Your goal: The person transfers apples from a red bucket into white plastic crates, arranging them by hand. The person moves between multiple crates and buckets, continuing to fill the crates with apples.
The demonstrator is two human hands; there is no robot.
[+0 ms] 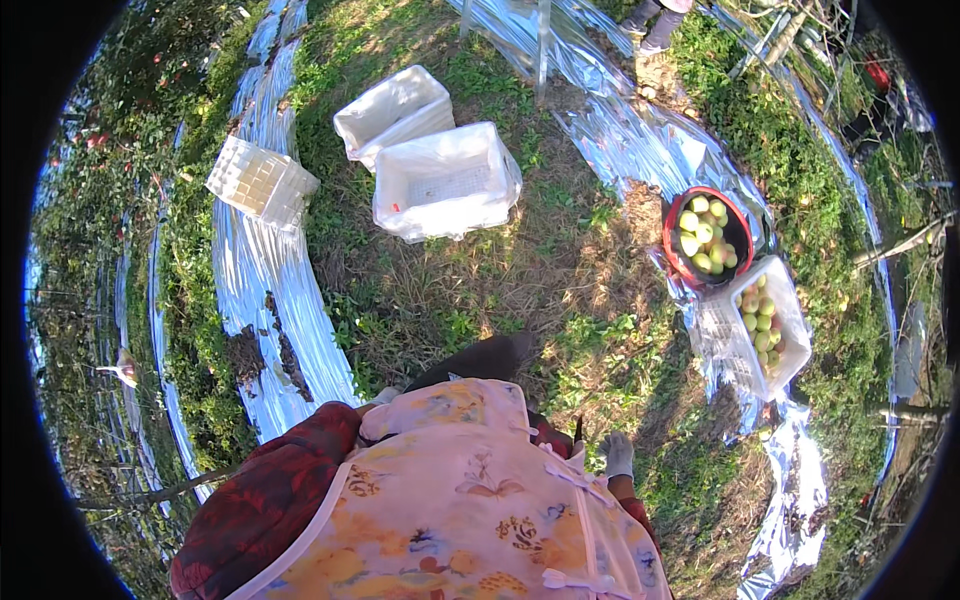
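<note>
My right hand (617,454), in a pale glove, hangs beside the pink floral apron (480,502) over the grass, with nothing seen in it. Of my left hand (386,396) only a pale gloved part shows at the apron's edge; its fingers are hidden. Ahead to the right, a red-rimmed dark bucket (670,247) holds several green-yellow apples (703,232). Against it stands a white plastic crate (712,330) with more apples (763,322) inside. Farther ahead, a white crate with a clear liner (450,214) has a small red thing on its floor.
Another lined white crate (397,105) stands behind that one. At left, a white crate (262,184) lies tipped on reflective film (262,255). More film (675,150) runs along the right row. Apple trees (97,195), a metal post (542,52) and a person's legs (656,26) are in view.
</note>
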